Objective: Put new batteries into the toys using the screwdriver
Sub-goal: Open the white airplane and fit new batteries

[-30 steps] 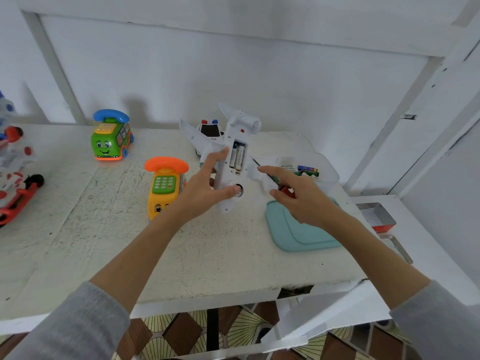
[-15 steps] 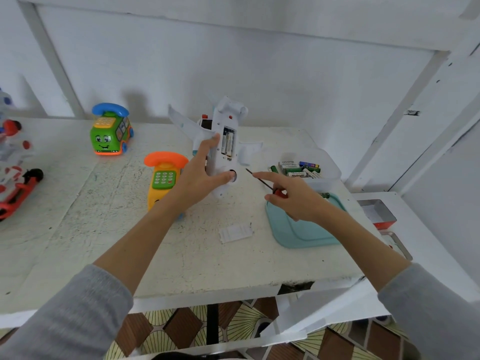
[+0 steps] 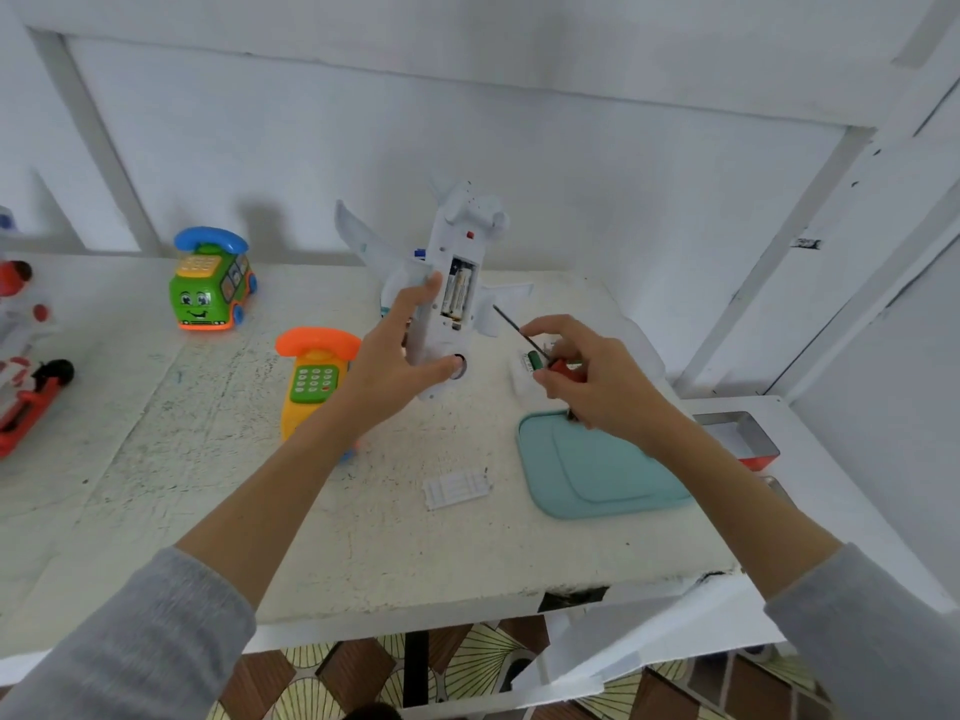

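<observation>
Two hands engaged: left hand [image 3: 387, 368] grips plane [image 3: 447, 298] aloft (bay open, cells seated); right hand [image 3: 597, 379] pinches screwdriver [image 3: 524, 337]. Tilting may spill cells.

1. The white table [image 3: 208, 511], rough and speckled with dark marks, lies under the left grip [image 3: 400, 356] and the right grip [image 3: 587, 371].
2. A teal tray [image 3: 597, 480] lies flat on the table, just below the right grip on its near side.
3. An open metal tin [image 3: 761, 441] with a red base stands to the right of the right grip, on a lower white ledge [image 3: 831, 485].
4. A white wall [image 3: 571, 174] rises behind both grips.
5. A floor [image 3: 467, 662] with a brown and cream pattern shows under the table's near edge.
</observation>
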Demonstrator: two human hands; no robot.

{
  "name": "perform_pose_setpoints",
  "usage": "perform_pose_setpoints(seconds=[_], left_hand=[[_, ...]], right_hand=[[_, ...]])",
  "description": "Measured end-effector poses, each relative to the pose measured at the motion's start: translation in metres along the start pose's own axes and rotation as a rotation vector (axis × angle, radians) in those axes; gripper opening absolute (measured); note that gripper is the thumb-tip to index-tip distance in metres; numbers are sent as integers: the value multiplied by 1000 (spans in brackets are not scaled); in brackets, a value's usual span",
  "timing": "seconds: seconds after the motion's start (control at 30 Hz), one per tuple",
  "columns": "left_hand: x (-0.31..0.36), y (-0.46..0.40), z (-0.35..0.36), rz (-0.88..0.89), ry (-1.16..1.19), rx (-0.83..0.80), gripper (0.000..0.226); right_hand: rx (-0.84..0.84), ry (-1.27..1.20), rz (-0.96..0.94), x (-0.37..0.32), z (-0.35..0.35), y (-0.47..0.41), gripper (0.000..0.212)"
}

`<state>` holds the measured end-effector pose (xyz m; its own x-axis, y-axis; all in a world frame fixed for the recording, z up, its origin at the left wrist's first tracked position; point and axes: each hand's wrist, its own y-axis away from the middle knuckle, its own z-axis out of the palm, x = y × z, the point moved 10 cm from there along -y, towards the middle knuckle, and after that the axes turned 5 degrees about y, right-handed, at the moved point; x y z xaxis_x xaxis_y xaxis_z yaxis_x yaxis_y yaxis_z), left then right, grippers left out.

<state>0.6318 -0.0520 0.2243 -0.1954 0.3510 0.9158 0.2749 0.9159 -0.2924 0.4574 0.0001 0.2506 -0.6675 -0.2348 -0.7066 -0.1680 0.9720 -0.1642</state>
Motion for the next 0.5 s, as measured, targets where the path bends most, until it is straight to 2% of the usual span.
perform_pose_setpoints(seconds=[0.13, 0.4, 0.5], left_hand=[[6, -3, -3, 27, 16, -14, 77], [18, -9, -10, 47, -98, -58, 82], [21, -10, -6, 57, -149, -90, 77]], right_hand=[[-63, 98, -32, -12, 10, -9, 34], [-23, 69, -11, -18, 8, -20, 32], [-9, 85, -2, -18, 4, -21, 32]])
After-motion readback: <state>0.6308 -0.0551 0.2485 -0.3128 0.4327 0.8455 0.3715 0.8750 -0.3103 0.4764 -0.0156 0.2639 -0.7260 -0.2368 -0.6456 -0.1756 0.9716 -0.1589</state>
